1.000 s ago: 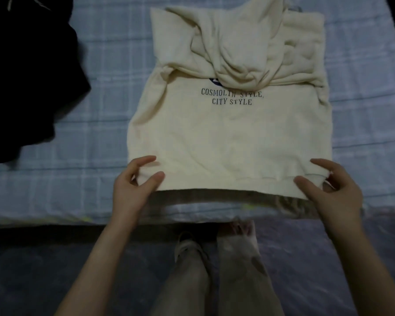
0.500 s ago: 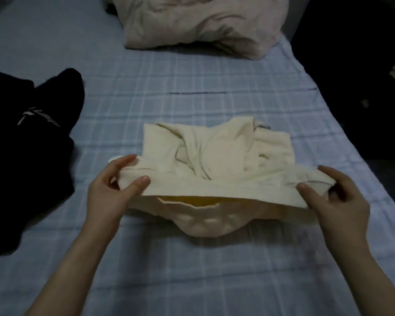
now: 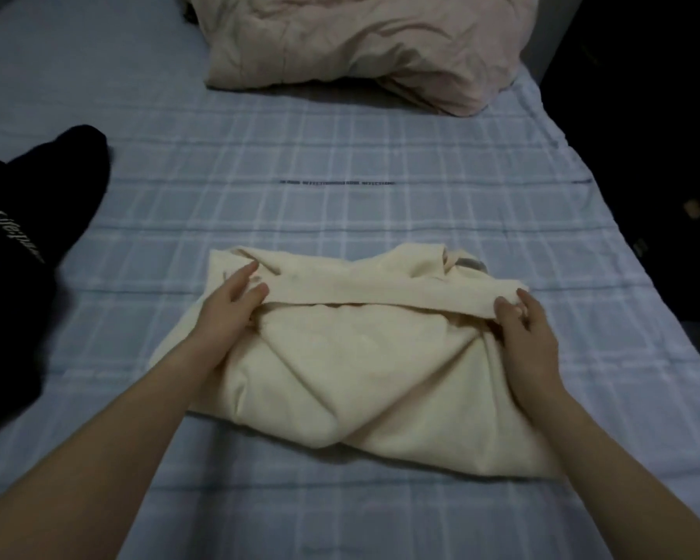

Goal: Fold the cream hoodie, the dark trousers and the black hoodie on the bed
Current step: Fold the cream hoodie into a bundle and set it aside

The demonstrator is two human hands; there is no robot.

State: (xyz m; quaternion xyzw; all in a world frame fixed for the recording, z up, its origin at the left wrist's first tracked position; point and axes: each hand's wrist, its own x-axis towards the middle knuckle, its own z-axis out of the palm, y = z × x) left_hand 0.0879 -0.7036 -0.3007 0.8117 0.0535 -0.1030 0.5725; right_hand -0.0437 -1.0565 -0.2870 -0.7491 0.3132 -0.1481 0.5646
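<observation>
The cream hoodie (image 3: 360, 365) lies in the middle of the bed, its lower half doubled over the upper half so the hem band runs across the far side. My left hand (image 3: 229, 307) pinches the left end of that hem. At the right end my right hand (image 3: 522, 321) pinches the band as well. A heap of black clothing (image 3: 21, 256) with white lettering lies at the left edge; whether it is the black hoodie, the dark trousers or both I cannot tell.
The bed has a blue checked sheet (image 3: 340, 155). A rumpled pale pink duvet (image 3: 364, 46) lies at its far end. The bed's right edge drops to a dark floor (image 3: 663, 155).
Both hands lifted the hoodie's bottom hem from the near edge and carried it away from me over the body; the hoodie now lies folded in half and the printed text is hidden.
</observation>
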